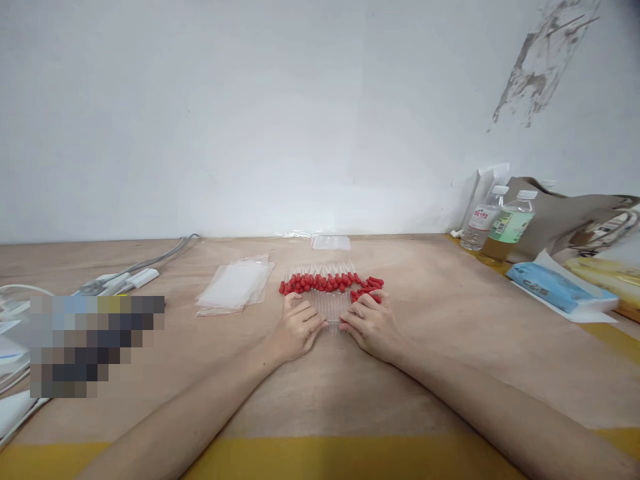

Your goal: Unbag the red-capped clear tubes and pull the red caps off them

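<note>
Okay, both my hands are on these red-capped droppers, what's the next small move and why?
Probably press the left hand and right hand inward to square the droppers: a few red bulbs on the right lie askew, and the plastic bags wait beside them.

clear plastic droppers (pixel 330 303) with red rubber bulbs, matt wood table (pixel 440 333)

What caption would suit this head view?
Both hands, left hand and right hand, gather red-capped droppers on a wooden table.

Red-capped clear droppers (pixel 330 288) lie on a tan table (pixel 440 320) with yellow edging, beside a blue packet (pixel 560 288).
</note>
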The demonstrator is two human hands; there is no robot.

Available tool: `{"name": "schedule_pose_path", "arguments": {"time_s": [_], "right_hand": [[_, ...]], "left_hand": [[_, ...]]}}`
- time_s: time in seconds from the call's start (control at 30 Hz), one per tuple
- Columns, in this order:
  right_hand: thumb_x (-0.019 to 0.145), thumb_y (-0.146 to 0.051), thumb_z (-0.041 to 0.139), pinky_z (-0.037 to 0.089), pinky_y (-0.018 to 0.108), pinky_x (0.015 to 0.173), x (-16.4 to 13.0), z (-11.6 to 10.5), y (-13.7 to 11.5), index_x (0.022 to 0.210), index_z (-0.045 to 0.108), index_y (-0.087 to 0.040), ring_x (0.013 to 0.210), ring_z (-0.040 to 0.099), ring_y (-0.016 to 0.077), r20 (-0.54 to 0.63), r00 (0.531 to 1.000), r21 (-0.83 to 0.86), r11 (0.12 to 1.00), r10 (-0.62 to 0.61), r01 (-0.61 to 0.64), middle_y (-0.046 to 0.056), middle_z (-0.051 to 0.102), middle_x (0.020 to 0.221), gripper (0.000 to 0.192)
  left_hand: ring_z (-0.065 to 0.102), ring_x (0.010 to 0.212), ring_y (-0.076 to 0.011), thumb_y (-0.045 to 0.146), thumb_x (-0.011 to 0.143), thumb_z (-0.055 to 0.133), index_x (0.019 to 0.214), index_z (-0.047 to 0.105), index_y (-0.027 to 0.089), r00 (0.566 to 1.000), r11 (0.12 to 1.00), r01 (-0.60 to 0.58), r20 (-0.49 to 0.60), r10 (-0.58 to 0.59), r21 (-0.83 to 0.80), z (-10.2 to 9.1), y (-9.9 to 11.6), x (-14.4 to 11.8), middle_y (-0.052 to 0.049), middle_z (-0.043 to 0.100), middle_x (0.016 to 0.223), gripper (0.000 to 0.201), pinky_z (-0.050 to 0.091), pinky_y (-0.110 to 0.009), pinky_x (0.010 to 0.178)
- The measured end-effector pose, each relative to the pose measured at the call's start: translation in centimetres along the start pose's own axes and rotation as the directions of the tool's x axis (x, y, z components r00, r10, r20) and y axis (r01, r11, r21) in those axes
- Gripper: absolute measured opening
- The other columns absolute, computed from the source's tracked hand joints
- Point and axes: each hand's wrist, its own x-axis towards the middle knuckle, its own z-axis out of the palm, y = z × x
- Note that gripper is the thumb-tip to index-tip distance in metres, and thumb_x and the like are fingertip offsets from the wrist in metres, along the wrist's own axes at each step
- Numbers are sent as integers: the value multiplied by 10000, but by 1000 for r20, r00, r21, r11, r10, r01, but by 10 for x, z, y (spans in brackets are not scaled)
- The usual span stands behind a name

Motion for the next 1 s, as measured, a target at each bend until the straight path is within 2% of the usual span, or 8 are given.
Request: {"name": "schedule_pose_path", "arguments": {"time_s": [0.23, 0.37, 0.47, 0.57, 0.73, 0.83, 0.93, 1.0], "right_hand": [[838, -271, 474, 220, 359, 839, -6, -4, 5, 741, 607, -221, 704, 448, 129, -38, 999, -33, 999, -14, 12, -2, 569, 652, 172], [836, -263, 479, 259, 336, 790, -10, -11, 23, 789, 636, -230, 718, 493, 132, -117, 977, 12, 984, 176, -176, 9, 605, 699, 167], [844, -306, 454, 340, 296, 719, -11, -12, 37, 883, 641, -235, 735, 530, 140, -117, 931, 203, 926, 346, -319, 28, 608, 776, 204], [850, -358, 413, 410, 275, 666, -12, -7, 50, 966, 627, -221, 737, 538, 149, -59, 872, 385, 816, 487, -430, 52, 569, 823, 280], [793, -432, 469, 435, 300, 627, -16, 0, 75, 1036, 592, -156, 684, 516, 157, -81, 720, 407, 682, 689, -607, 66, 539, 803, 388], [720, -448, 552, 431, 280, 575, -12, -2, 89, 983, 578, -144, 600, 502, 132, -28, 622, 460, 563, 782, -686, 47, 578, 753, 402], [664, -410, 604, 426, 257, 567, -1, -4, 98, 790, 600, -160, 608, 527, 129, 99, 604, 440, 509, 791, -739, 38, 613, 725, 280], [660, -372, 598, 424, 246, 549, 7, -4, 102, 737, 603, -168, 588, 544, 126, 225, 600, 412, 483, 768, -773, 31, 623, 693, 218]], "left_hand": [[484, 677, -148, 234, 867, 351, 773, 587, 192, 999, 999, 47, 5, -46, -28, -1, -8, -6, -21, 543, 642, 258, 307, -406, 862], [498, 680, -156, 247, 880, 328, 744, 564, 182, 977, 977, 209, -39, -210, -29, -2, -22, -15, -32, 550, 678, 280, 381, -334, 742], [533, 732, -158, 257, 886, 322, 840, 564, 189, 941, 938, 324, -56, -333, -120, 1, -28, -18, -39, 562, 768, 255, 416, -282, 682], [550, 785, -165, 249, 875, 348, 937, 555, 197, 912, 913, 379, -102, -396, -151, 4, -28, -18, -47, 568, 844, 223, 431, -282, 714], [551, 679, -151, 210, 826, 412, 876, 578, 179, 912, 911, 396, -67, -405, -113, 4, -29, -18, -39, 568, 765, 176, 436, -264, 633], [542, 647, -137, 197, 816, 417, 842, 594, 179, 920, 915, 384, -35, -390, -123, 5, -30, -16, -30, 560, 741, 180, 431, -248, 600], [541, 657, -135, 194, 808, 424, 839, 611, 171, 914, 908, 397, -39, -405, -133, 9, -27, -11, -38, 557, 756, 191, 438, -252, 615], [540, 652, -132, 222, 798, 452, 874, 616, 164, 903, 894, 417, -39, -428, -163, 10, -24, -8, -43, 561, 775, 189, 445, -256, 627]]}}
